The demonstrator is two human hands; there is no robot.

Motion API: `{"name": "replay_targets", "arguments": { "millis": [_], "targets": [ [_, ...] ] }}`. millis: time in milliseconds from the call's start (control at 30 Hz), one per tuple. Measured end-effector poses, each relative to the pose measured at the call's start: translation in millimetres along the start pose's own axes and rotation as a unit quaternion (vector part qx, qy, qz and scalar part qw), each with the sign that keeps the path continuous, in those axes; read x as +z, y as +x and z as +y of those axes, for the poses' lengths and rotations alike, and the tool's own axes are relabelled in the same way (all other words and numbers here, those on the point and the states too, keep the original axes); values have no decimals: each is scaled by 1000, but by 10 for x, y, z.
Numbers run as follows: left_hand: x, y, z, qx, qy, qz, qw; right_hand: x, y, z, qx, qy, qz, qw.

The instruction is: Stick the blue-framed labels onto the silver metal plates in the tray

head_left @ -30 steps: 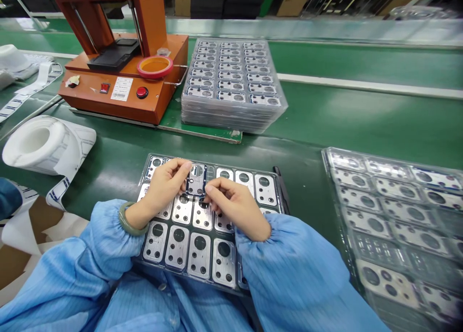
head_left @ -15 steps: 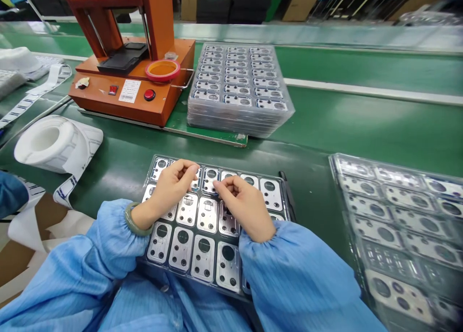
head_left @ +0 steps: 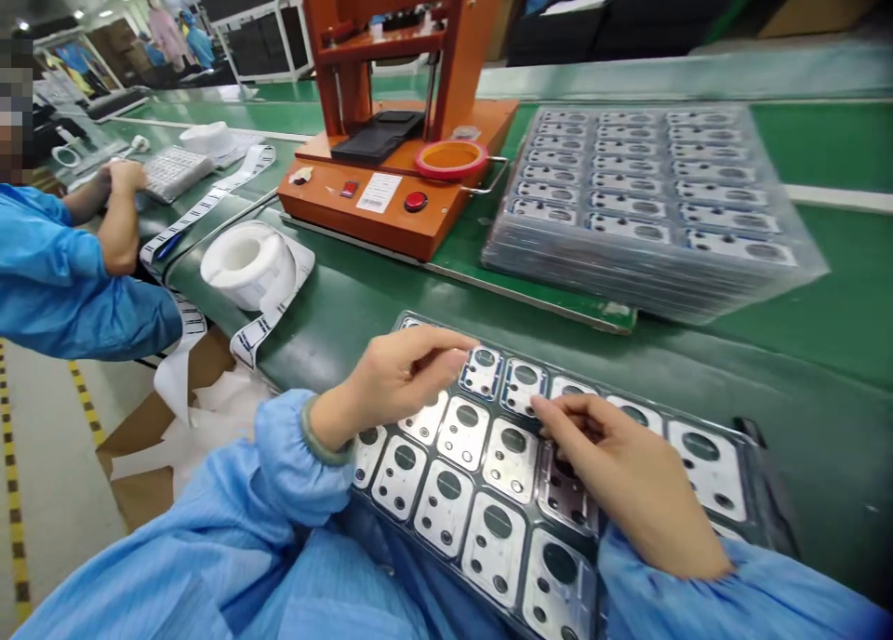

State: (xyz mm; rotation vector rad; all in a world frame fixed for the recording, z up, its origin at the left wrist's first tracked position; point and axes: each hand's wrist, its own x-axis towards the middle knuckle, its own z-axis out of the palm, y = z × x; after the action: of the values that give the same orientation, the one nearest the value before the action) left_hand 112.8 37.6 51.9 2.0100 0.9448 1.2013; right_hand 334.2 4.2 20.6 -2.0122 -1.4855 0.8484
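A clear tray (head_left: 670, 406) of silver metal plates lies in front of me on the green bench. Over its far left part is my left hand (head_left: 408, 370), thumb and forefinger pressed close together beside a blue-edged plate (head_left: 481, 370). My right hand (head_left: 628, 473) is above the tray's right side, fingers curled, with the thumb tip at the lower edge of another blue-edged plate (head_left: 523, 384). Anything between the fingertips of either hand is too small to make out. Both blue-edged plates rest in their pockets in the far row.
An orange press (head_left: 377, 203) stands behind the tray, with a red tape ring (head_left: 451, 160) on it. To its right is a tall stack of filled trays (head_left: 628, 249). A white label roll (head_left: 247, 263) lies left. Another person's hands (head_left: 115, 189) are at far left.
The view has swung left, bringing the other person into sight. My left hand has moved left, away from my right hand, uncovering the blue-edged plate beside it.
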Motion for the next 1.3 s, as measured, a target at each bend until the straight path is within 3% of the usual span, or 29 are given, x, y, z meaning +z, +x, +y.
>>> {"name": "replay_targets", "arguments": {
  "millis": [67,167,233,300,400,467,533,633,767,1000,1300],
  "targets": [
    [-214,-227,-8,-7,22,130,991,-31,-6,-50,11,-5,-5,1000],
    [-506,-680,-200,-20,85,325,942,-58,-9,-108,38,-18,-17,999],
    [-719,-1000,-432,-67,165,412,894,-68,-5,-131,57,-31,-27,998],
    [-959,-1305,-703,-152,221,441,857,-75,2,-142,69,-41,-23,996],
    [-1283,-1721,-1117,-391,215,414,793,-77,17,-141,82,-42,-2,996],
    [-1387,-1963,-1376,-476,171,386,772,-69,30,-126,88,-35,2,996],
    [-1369,-2173,-1608,-553,113,348,749,-53,43,-100,90,-24,11,996],
    [-1200,-2426,-1886,-635,28,295,713,-23,57,-62,86,-3,37,996],
    [-1010,-2641,-2140,-670,-48,256,695,5,70,-46,100,-9,41,994],
    [-928,-2766,-2448,-667,-129,246,691,10,62,-28,79,20,48,996],
    [-1102,-3047,-2348,-648,-200,302,670,20,110,165,71,5,35,997]
  ]
}}
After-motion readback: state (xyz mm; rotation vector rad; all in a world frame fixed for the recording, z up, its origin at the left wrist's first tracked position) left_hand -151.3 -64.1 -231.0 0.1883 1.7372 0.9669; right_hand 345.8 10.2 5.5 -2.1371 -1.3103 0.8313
